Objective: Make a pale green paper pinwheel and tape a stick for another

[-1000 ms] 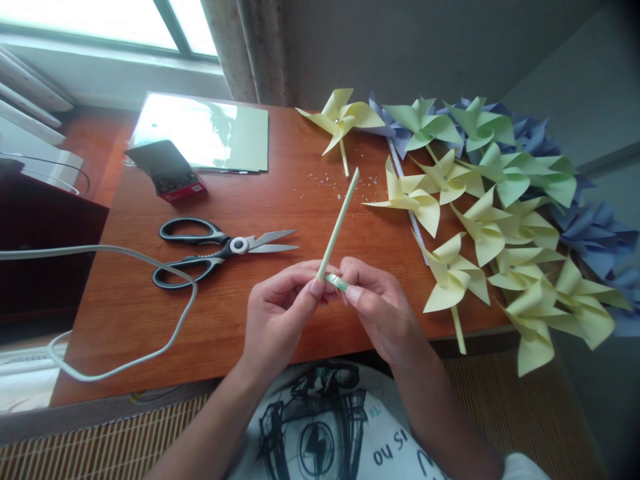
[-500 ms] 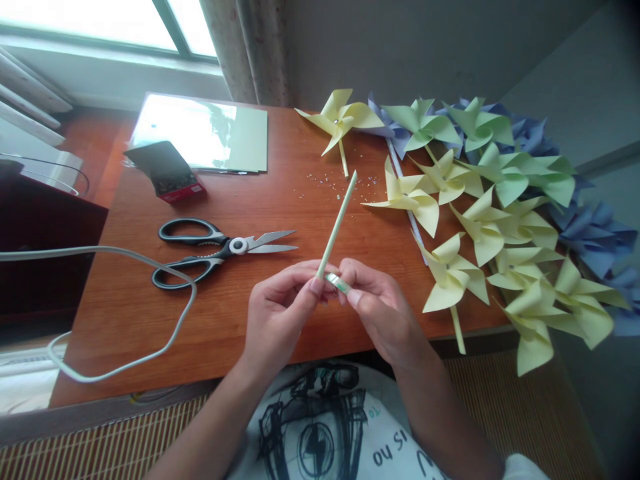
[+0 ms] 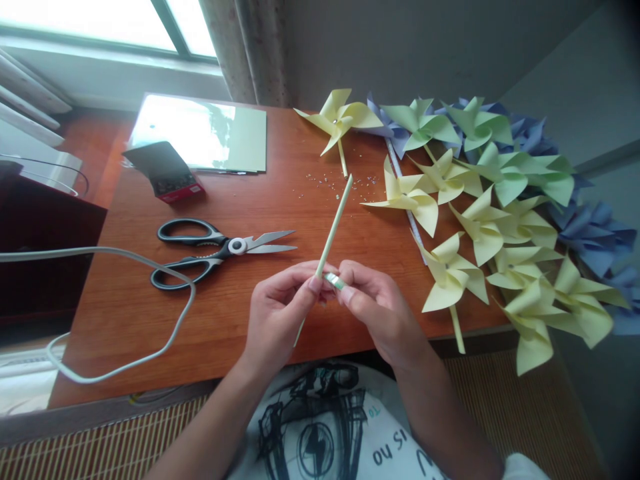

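My left hand (image 3: 280,307) is closed around a thin, rolled pale yellow paper stick (image 3: 335,223). The stick slants up and away, its lower end showing below the palm. My right hand (image 3: 385,310) pinches a small shiny green-and-white strip (image 3: 335,281) that looks like tape. One end of it meets the stick beside my left thumb; whether it sticks there I cannot tell. Both hands hover over the table's front part, fingertips close together. Scissors (image 3: 237,245) with black and grey handles lie to the left, blades apart.
Yellow paper pinwheels (image 3: 453,273), with green ones (image 3: 477,127) and blue ones (image 3: 595,230), crowd the right side. One yellow pinwheel (image 3: 336,121) lies at the back. A small open box (image 3: 173,183) and a sheet stack (image 3: 240,140) stand back left. A white cable (image 3: 175,333) loops over the front-left edge.
The paper stick has tipped slightly, its top a little lower and to the left, and its lower end now shows under my left hand. My right thumb has shifted slightly left along the strip.
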Demonstrator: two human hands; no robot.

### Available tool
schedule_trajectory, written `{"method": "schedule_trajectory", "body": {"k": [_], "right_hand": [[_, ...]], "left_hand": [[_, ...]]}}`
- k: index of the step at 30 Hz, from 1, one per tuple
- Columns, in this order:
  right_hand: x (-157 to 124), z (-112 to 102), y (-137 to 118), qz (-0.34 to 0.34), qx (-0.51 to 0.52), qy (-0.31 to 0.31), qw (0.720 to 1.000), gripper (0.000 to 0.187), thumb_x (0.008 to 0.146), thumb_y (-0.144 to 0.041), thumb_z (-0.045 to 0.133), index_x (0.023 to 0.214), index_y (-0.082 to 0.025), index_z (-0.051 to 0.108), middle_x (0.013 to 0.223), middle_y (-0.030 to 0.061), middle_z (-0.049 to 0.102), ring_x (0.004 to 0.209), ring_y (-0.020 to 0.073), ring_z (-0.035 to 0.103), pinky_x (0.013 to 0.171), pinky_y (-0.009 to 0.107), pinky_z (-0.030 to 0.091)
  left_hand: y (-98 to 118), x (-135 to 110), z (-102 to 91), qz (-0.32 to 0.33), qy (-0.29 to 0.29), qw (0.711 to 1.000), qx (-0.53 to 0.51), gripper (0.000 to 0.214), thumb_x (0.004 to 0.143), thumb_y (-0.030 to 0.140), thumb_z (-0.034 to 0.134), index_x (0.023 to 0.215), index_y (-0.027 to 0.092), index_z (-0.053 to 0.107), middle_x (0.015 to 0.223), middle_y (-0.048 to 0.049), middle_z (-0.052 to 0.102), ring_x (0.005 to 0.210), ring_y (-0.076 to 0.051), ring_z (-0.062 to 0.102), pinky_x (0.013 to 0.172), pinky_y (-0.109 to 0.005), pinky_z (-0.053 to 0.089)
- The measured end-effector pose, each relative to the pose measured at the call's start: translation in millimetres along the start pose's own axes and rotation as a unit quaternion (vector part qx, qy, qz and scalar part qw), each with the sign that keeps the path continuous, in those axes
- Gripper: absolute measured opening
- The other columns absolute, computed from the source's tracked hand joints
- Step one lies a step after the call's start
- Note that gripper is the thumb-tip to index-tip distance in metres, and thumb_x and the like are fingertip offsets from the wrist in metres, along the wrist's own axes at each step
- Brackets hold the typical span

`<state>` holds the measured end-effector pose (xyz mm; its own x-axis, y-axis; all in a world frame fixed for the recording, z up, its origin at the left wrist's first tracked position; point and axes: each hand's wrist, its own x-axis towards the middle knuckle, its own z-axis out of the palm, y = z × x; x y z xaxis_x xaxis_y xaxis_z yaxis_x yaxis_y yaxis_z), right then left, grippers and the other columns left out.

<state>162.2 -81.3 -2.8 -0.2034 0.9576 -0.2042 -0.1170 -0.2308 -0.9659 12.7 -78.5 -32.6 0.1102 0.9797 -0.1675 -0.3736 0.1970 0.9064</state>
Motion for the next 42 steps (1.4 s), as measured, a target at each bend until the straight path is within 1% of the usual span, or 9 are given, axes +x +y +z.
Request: {"method": "schedule_trajectory", "body": {"k": [8, 16, 21, 26, 31, 35, 39, 41, 42], "right_hand": [[1, -1, -4, -0.007, -0.026, -0.007, 1.000, 0.018, 0.087, -0.022, 0.055, 0.070, -0.020, 0.052, 0.075, -0.0011, 0.048, 0.075, 0.0170, 0.045, 0.071, 0.032, 0.036], [1, -2, -6, -0.019, -0.038, -0.023, 0.999, 0.012, 0.083, -0.016, 0.053, 0.072, -0.019, 0.053, 0.075, -0.0009, 0.050, 0.076, 0.0168, 0.048, 0.073, 0.031, 0.039], [0, 0, -4, -0.017, -0.011, -0.026, 0.999, 0.015, 0.089, -0.021, 0.052, 0.073, -0.020, 0.052, 0.079, 0.0000, 0.051, 0.078, 0.0173, 0.048, 0.074, 0.032, 0.040], [1, 0, -8, -0.002, -0.049, -0.005, 0.999, 0.019, 0.087, -0.022, 0.055, 0.069, -0.020, 0.051, 0.074, -0.0016, 0.048, 0.073, 0.0158, 0.045, 0.070, 0.031, 0.037], [2, -1, -11, -0.009, -0.061, -0.019, 0.998, 0.015, 0.085, -0.020, 0.054, 0.070, -0.019, 0.054, 0.074, -0.0012, 0.050, 0.074, 0.0163, 0.048, 0.070, 0.031, 0.038], [1, -4, -6, -0.026, -0.050, -0.027, 0.998, 0.011, 0.083, -0.015, 0.051, 0.074, -0.019, 0.057, 0.079, 0.0008, 0.055, 0.081, 0.0187, 0.053, 0.077, 0.033, 0.041], [-1, -6, 1, -0.039, -0.028, -0.034, 0.998, 0.016, 0.087, -0.018, 0.049, 0.084, -0.019, 0.065, 0.086, 0.0031, 0.058, 0.087, 0.0217, 0.056, 0.081, 0.037, 0.043], [-2, -6, 2, -0.056, -0.066, -0.015, 0.996, 0.017, 0.089, -0.019, 0.053, 0.092, -0.019, 0.069, 0.087, 0.0030, 0.059, 0.086, 0.0208, 0.056, 0.079, 0.036, 0.044], [-3, -5, 2, -0.074, -0.097, 0.008, 0.993, 0.016, 0.089, -0.018, 0.056, 0.096, -0.020, 0.071, 0.088, 0.0026, 0.059, 0.085, 0.0198, 0.056, 0.079, 0.035, 0.044]], "left_hand": [[-1, 2, -2.1, 0.020, -0.020, 1.000, 0.009, 0.015, 0.093, 0.022, 0.068, 0.087, 0.025, 0.082, 0.101, -0.0013, 0.078, 0.075, -0.009, 0.064, 0.067, -0.016, 0.052], [-1, 3, -2.9, 0.015, -0.024, 1.000, 0.001, 0.015, 0.093, 0.023, 0.068, 0.087, 0.023, 0.082, 0.101, -0.0031, 0.078, 0.075, -0.009, 0.065, 0.067, -0.017, 0.053], [0, 3, -2.6, 0.021, -0.028, 0.999, -0.002, 0.015, 0.093, 0.021, 0.068, 0.086, 0.022, 0.081, 0.101, -0.0027, 0.078, 0.078, -0.010, 0.066, 0.067, -0.016, 0.053], [1, 3, -1.7, 0.030, -0.030, 0.999, 0.004, 0.015, 0.092, 0.019, 0.069, 0.085, 0.023, 0.082, 0.100, -0.0019, 0.078, 0.079, -0.009, 0.066, 0.067, -0.015, 0.053], [0, 2, -3.4, 0.030, -0.025, 0.999, 0.018, 0.015, 0.093, 0.021, 0.069, 0.088, 0.025, 0.082, 0.102, -0.0022, 0.078, 0.081, -0.011, 0.067, 0.069, -0.017, 0.054], [1, 3, -5.2, 0.028, -0.014, 0.999, 0.022, 0.014, 0.092, 0.023, 0.069, 0.090, 0.025, 0.083, 0.101, -0.0025, 0.078, 0.080, -0.011, 0.067, 0.069, -0.018, 0.054], [2, 3, -5.5, 0.015, -0.003, 1.000, 0.014, 0.015, 0.093, 0.024, 0.069, 0.087, 0.023, 0.082, 0.100, -0.0029, 0.077, 0.076, -0.010, 0.065, 0.068, -0.018, 0.053], [3, 4, -5.4, 0.015, 0.010, 1.000, 0.004, 0.015, 0.093, 0.024, 0.068, 0.085, 0.023, 0.081, 0.101, -0.0024, 0.076, 0.075, -0.010, 0.064, 0.069, -0.018, 0.052], [3, 4, -5.3, 0.017, 0.018, 1.000, 0.000, 0.015, 0.092, 0.024, 0.069, 0.084, 0.023, 0.081, 0.101, -0.0021, 0.075, 0.076, -0.010, 0.064, 0.070, -0.018, 0.052]]}}
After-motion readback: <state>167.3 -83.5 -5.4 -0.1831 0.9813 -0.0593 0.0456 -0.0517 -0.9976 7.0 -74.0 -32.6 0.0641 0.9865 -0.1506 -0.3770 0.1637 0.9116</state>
